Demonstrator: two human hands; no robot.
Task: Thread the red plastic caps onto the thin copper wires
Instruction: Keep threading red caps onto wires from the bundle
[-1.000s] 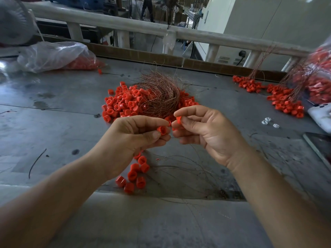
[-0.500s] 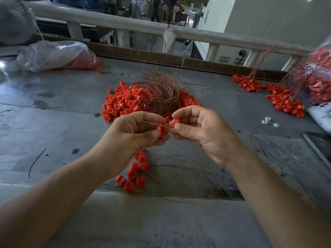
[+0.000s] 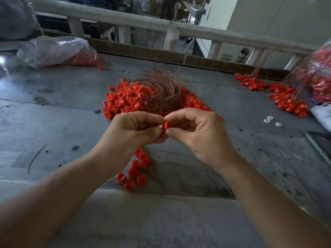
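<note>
Both hands are held above the table (image 3: 53,122), fingertips meeting. The left hand (image 3: 136,133) pinches a red cap (image 3: 163,126) between thumb and forefinger. The right hand (image 3: 195,135) pinches the same cap from the other side, probably to steer a wire end through it, though no wire can be made out there. Loose caps (image 3: 123,101) lie heaped just beyond, around the tangle of copper wire (image 3: 161,93), within easy reach. A string of caps (image 3: 136,170) lies beneath the left wrist, apparently already threaded. Capped bunches (image 3: 286,99) lie apart at far right.
</note>
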